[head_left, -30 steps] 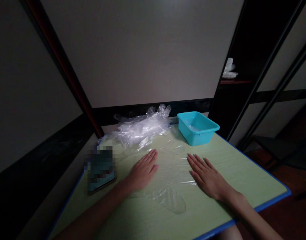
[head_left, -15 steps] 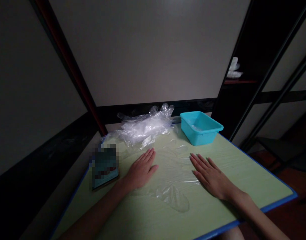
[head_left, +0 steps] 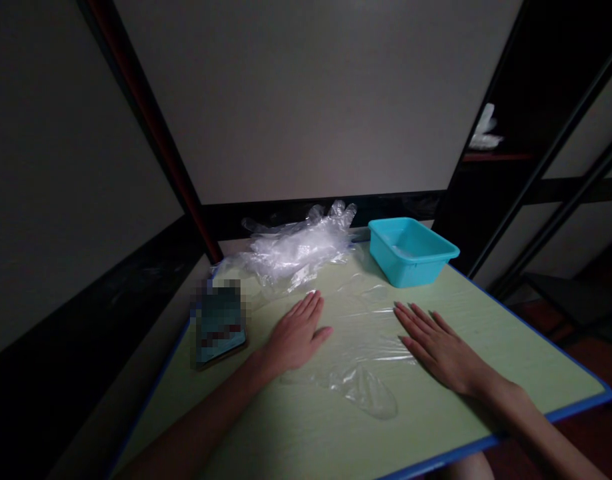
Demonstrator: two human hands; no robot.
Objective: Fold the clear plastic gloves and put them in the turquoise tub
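A clear plastic glove (head_left: 359, 340) lies spread across the pale green table (head_left: 286, 440), its thumb pointing toward me. My left hand (head_left: 297, 331) rests flat on the glove's left part, fingers stretched out. Palm down, my right hand (head_left: 439, 347) lies at the glove's right edge with its fingers extended; whether it presses the film or only the table beside it, I cannot tell. Neither hand grasps anything. Behind the left hand sits a crumpled heap of clear plastic gloves (head_left: 301, 250).
A turquoise plastic basin (head_left: 413, 267) stands at the table's back right. On the left is a phone-like device (head_left: 221, 327), partly blurred out. A pale wall panel (head_left: 316, 100) rises behind the table. White items (head_left: 486, 130) sit on a shelf at right.
The whole view has shifted slightly, so everything appears a little farther right. Both hands stay flat in nearly the same places on the table.
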